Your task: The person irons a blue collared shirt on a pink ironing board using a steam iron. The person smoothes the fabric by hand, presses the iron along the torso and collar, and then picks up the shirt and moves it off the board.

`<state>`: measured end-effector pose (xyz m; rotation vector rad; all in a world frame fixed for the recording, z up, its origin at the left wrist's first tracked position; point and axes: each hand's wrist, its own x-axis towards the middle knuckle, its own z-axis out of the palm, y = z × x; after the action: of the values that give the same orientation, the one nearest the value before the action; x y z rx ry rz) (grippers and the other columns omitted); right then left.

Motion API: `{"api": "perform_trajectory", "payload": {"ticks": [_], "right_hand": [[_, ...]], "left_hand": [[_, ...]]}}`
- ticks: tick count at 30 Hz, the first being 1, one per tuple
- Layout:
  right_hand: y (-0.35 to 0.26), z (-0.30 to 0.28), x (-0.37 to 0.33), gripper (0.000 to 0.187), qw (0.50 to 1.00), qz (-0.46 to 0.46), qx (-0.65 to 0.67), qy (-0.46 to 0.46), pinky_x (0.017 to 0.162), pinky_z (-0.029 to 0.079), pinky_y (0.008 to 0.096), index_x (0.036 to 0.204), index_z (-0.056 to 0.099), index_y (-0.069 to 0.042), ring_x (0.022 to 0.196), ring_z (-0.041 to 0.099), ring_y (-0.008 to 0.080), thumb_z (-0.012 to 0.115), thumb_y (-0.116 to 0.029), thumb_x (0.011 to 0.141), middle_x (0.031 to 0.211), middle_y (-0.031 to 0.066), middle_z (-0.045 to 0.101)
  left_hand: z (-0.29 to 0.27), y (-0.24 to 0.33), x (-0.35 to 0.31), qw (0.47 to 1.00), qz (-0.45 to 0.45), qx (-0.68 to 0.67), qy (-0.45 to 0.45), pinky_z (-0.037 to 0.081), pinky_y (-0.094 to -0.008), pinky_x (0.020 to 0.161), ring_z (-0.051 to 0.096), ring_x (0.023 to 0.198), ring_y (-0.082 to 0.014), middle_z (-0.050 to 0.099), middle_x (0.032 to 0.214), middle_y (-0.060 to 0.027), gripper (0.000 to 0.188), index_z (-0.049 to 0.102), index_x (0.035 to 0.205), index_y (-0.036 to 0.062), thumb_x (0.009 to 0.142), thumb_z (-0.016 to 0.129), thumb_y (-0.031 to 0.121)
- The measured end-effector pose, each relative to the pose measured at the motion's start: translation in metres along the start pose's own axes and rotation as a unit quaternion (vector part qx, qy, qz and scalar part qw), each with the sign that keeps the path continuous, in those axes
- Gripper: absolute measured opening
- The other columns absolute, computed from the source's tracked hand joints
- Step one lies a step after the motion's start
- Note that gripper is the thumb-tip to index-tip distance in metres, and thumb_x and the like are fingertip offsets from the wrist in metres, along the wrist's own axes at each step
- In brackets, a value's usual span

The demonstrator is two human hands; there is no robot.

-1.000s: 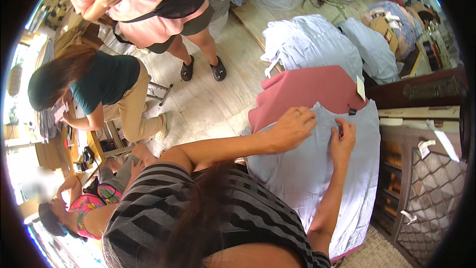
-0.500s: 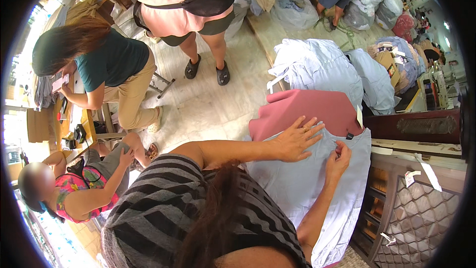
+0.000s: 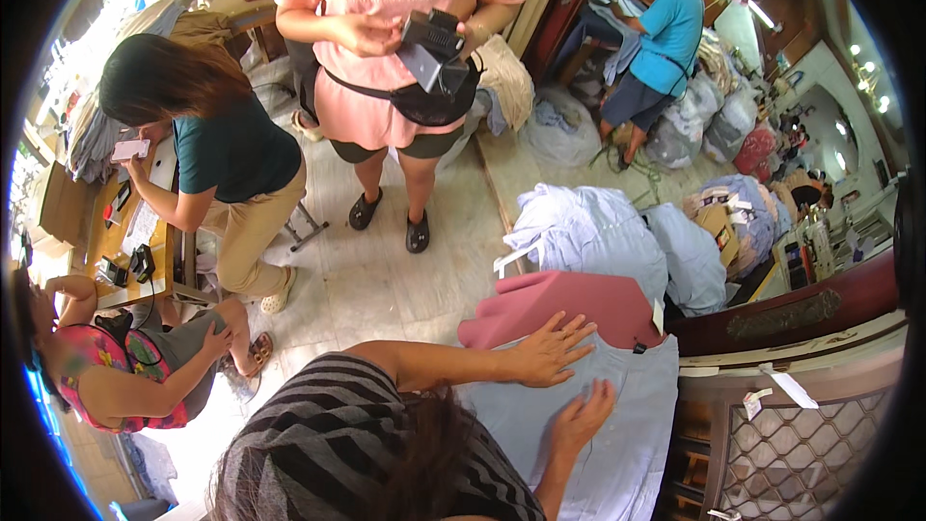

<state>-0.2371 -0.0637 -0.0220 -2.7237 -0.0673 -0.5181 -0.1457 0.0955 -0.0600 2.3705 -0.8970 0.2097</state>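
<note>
A light blue garment (image 3: 617,425) lies spread out in front of me, with a small dark label (image 3: 640,348) at its neck edge. Beyond that edge shows a dusty-pink cloth surface (image 3: 569,306) with wavy folds on its left side. My left hand (image 3: 550,352) rests flat with fingers spread, across the border between the pink cloth and the blue garment. Over the garment, closer to me, is my right hand (image 3: 584,415), turned on its side with fingers loosely bent and apart. Nothing shows in either hand.
Heaped light blue cloth (image 3: 588,236) sits past the pink surface. A metal lattice gate (image 3: 801,444) stands to my right. One person (image 3: 405,48) stands ahead holding a dark device; another (image 3: 231,154) holds a phone by a wooden table (image 3: 101,265). Someone sits at left; a person in blue works farther back.
The view has tilted up, so more of the room shows. My right hand has come off the neck edge toward me, its fingers loosening. The left hand stays on the cloth.
</note>
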Motion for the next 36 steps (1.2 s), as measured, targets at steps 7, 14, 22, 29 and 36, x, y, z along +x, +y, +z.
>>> {"api": "perform_trajectory", "payload": {"ticks": [7, 14, 22, 29, 36], "right_hand": [[-0.013, 0.013, -0.05, 0.055, 0.997, 0.004, -0.066, -0.036, 0.112, 0.03, 0.055, 0.138, 0.048, 0.005, 0.138, 0.037, 0.0463, 0.062, -0.022, 0.091, 0.149, 0.0267, 0.04], [-0.008, 0.017, -0.05, 0.056, 0.999, -0.002, -0.053, -0.012, 0.113, 0.03, 0.0539, 0.138, 0.048, 0.004, 0.139, 0.036, 0.0461, 0.061, -0.025, 0.093, 0.15, 0.0253, 0.041], [-0.01, 0.02, -0.053, 0.054, 0.999, 0.002, -0.054, 0.004, 0.112, 0.031, 0.053, 0.138, 0.049, 0.002, 0.139, 0.037, 0.0431, 0.061, -0.026, 0.094, 0.148, 0.0229, 0.043], [-0.02, 0.015, -0.047, 0.052, 0.999, 0.021, -0.047, 0.001, 0.113, 0.029, 0.0504, 0.138, 0.051, 0.0, 0.139, 0.038, 0.0409, 0.062, -0.025, 0.094, 0.149, 0.0209, 0.044], [-0.011, 0.017, -0.046, 0.053, 0.998, 0.021, -0.05, -0.004, 0.114, 0.028, 0.0506, 0.137, 0.052, 0.001, 0.14, 0.037, 0.0407, 0.063, -0.024, 0.092, 0.15, 0.021, 0.044]], "left_hand": [[-0.001, 0.001, -0.006, 1.0, -0.011, 0.022, -0.005, 0.016, -0.0586, 0.119, 0.019, 0.152, -0.0371, 0.02, 0.164, -0.0181, 0.062, 0.043, 0.15, 0.0104, 0.095, 0.054, 0.038], [-0.001, -0.002, -0.005, 0.999, 0.0, 0.047, 0.005, 0.018, -0.0573, 0.118, 0.022, 0.151, -0.0366, 0.022, 0.164, -0.0164, 0.063, 0.045, 0.149, 0.0112, 0.093, 0.054, 0.039], [0.001, -0.003, -0.008, 0.998, 0.002, 0.057, 0.007, 0.017, -0.0569, 0.118, 0.022, 0.151, -0.0367, 0.023, 0.164, -0.0162, 0.063, 0.045, 0.149, 0.0128, 0.093, 0.053, 0.041], [0.002, -0.006, -0.008, 0.998, 0.004, 0.056, 0.025, 0.017, -0.0579, 0.118, 0.023, 0.15, -0.0375, 0.023, 0.163, -0.0176, 0.062, 0.046, 0.148, 0.0116, 0.094, 0.052, 0.042], [-0.019, -0.006, -0.012, 0.994, 0.107, 0.022, 0.005, 0.02, -0.0619, 0.116, 0.022, 0.15, -0.0388, 0.028, 0.16, -0.018, 0.06, 0.047, 0.146, 0.0088, 0.094, 0.057, 0.037]]}}
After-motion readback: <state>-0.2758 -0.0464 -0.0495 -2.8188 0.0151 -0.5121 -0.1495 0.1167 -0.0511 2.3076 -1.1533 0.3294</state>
